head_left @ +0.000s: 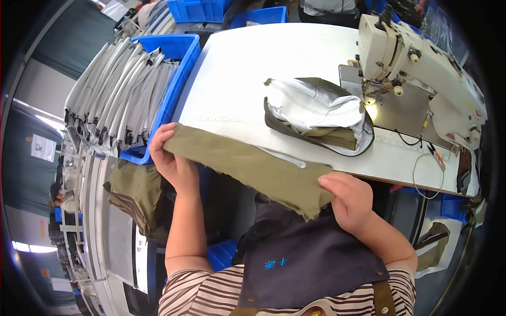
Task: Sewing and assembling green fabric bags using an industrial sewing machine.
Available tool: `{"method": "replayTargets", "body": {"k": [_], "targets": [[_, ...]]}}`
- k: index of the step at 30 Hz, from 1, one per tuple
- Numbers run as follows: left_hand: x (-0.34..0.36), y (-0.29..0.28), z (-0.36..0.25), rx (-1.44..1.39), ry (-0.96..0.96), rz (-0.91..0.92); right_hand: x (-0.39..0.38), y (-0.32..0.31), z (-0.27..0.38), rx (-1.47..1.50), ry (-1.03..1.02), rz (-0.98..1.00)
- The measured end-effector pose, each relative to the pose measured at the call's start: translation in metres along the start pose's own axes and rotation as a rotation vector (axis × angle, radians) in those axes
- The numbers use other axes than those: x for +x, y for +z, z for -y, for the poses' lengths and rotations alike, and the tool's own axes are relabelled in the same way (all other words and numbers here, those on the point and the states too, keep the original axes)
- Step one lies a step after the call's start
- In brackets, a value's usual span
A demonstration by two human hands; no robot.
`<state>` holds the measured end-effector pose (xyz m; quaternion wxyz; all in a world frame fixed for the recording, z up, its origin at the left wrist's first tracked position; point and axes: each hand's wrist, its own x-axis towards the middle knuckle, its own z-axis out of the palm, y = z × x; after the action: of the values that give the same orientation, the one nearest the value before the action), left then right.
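A long strip of olive fabric (pixel 242 166) is stretched at a slant above my lap and along the front edge of the white sewing table (pixel 253 52). My left hand (pixel 171 160) grips its left end, fingers curled over the top edge. My right hand (pixel 350 200) pinches the right end, where the cloth widens and has a ragged lower corner. A narrow white piece shows along the strip's upper edge. Beyond the strip lies a folded olive and white sewn piece (pixel 319 110), just left of the sewing machine (pixel 385 55).
A blue bin (pixel 184 63) of stacked white pieces stands left. Olive cloth (pixel 132 184) hangs below it. Orange-handled snips (pixel 437 158) and a looped cord lie right of the machine. More olive pieces (pixel 432 247) sit lower right. Another person (pixel 327 6) stands behind the table.
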<state>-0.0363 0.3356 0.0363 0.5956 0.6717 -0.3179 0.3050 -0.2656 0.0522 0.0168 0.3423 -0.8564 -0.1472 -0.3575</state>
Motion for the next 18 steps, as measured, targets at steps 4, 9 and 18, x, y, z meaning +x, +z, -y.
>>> {"method": "replayTargets", "body": {"k": [4, 9, 18], "targets": [[0.033, 0.033, -0.012, 0.004, 0.051, 0.073, -0.005, -0.004, -0.004, 0.202, 0.379, -0.097], [0.085, 0.080, -0.016, -0.114, 0.121, 0.074, 0.008, -0.010, -0.012, 0.663, 0.645, -0.218], [0.178, 0.109, -0.025, -0.241, 0.318, -0.053, 0.126, -0.053, -0.049, 0.569, 0.343, -0.386]]}}
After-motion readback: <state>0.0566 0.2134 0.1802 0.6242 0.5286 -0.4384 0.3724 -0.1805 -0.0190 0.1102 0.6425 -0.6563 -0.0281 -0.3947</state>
